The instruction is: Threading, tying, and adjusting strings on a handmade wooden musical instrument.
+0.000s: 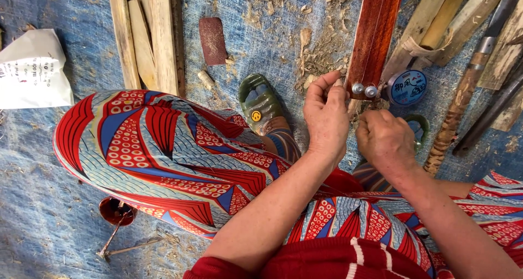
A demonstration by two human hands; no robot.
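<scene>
I sit low over a worn blue woven mat (43,213) that covers the floor and is dusted all over with wood shavings (321,50) and chips, thickest just ahead of my hands. My left hand (326,115) is raised at the near end of a long reddish-brown varnished wooden neck (373,37) that lies on the mat pointing away from me; my thumb and forefinger are pinched together right beside its two small metal pegs (365,89), on something too fine for me to make out. My right hand (384,138) is curled into a loose fist just below that same end, fingers closed together, and what they grip is hidden under my knuckles. A round blue spool of line (407,87) lies touching the neck's right side, near the pegs. My foot in a green sandal (259,102) rests on the mat left of my hands, and my red, blue and white patterned skirt (163,154) spreads across my knee. Pale wooden slats (147,37) lie side by side at the upper left, with a dark sanding block (213,39) near them. A white printed bag (32,69) sits at the left edge. More sticks and a bark-wrapped tool handle (457,110) are heaped at the upper right.
</scene>
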